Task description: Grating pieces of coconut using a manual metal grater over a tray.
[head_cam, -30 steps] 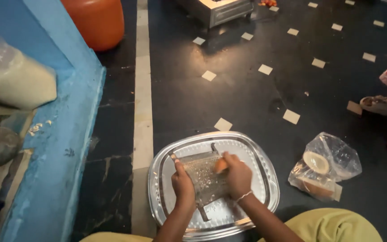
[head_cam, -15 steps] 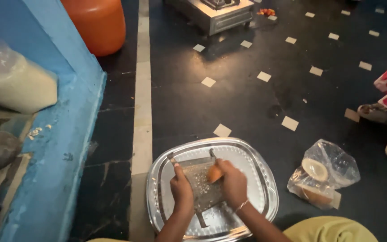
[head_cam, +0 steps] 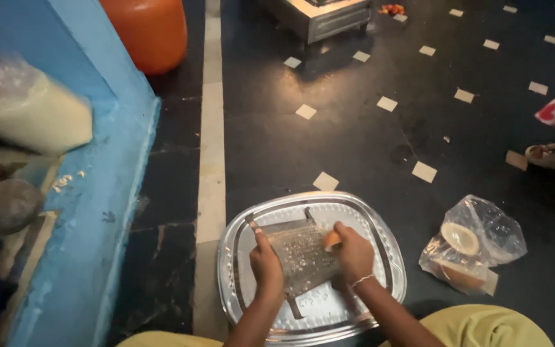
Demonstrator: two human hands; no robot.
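- Blue-painted ledge (head_cam: 97, 212) is running down the left side, with a clear bag of whitish grain (head_cam: 30, 119) lying on it and an orange container (head_cam: 152, 29) standing on the floor beyond.
- The left hand (head_cam: 266, 266) is closing around the left edge of a flat metal grater (head_cam: 300, 257), steadying it tilted over a square steel tray (head_cam: 380, 257) on the dark floor.
- The grater's long axis is running from the tray's far left corner down toward the person, handle end nearest them.
- The right hand (head_cam: 353, 254) is pinching a small orange piece, likely carrot (head_cam: 333, 240), against the grater's upper right face.
- Little of the piece is showing, so grating seems well along; no clear heap is showing on the tray.
- A clear bag holding coconut halves (head_cam: 470, 247) is lying just right of the tray.
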